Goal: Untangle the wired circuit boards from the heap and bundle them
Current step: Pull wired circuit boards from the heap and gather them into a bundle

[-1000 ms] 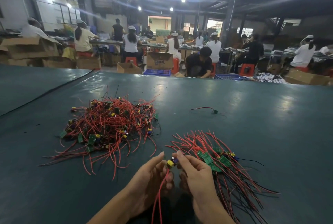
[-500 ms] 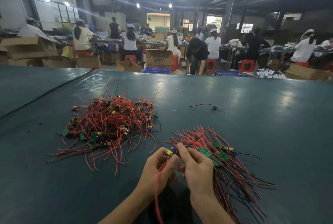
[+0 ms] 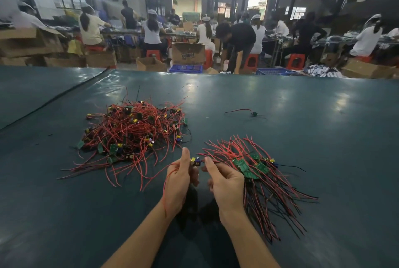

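Both hands meet low over the dark green surface. The left hand pinches a small wired circuit board (yellow capacitor on top) between thumb and fingers, its red wire looping down past the wrist. The right hand, fingers curled, seems to pinch the same board's leads just beside it. The tangled heap lies to the left; a combed-out pile lies to the right, beside the right hand. One stray board sits farther back, apart
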`<state>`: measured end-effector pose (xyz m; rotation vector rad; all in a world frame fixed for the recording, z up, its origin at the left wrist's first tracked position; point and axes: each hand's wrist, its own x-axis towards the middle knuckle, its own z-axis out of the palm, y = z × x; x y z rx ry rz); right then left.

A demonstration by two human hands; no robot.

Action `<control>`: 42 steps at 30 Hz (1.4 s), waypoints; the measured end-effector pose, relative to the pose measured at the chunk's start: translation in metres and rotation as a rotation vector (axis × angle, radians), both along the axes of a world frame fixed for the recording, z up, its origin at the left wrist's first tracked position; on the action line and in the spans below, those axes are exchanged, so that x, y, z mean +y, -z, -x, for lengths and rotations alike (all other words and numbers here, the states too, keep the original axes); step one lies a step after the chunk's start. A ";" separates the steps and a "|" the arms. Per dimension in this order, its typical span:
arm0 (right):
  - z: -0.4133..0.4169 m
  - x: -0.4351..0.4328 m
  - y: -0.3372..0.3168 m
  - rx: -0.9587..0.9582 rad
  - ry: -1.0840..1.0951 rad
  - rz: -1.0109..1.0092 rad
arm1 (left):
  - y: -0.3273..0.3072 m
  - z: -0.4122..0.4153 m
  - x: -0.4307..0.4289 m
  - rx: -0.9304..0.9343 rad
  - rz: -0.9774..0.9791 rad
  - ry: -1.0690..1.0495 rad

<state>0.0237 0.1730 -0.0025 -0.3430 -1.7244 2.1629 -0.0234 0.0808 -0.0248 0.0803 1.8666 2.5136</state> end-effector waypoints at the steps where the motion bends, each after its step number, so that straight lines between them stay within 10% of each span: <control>1: -0.002 0.001 0.002 -0.005 0.000 0.004 | 0.001 -0.001 -0.001 0.007 0.007 -0.002; 42: -0.001 0.008 0.001 0.011 0.079 0.064 | -0.002 -0.005 -0.017 0.176 0.205 -0.076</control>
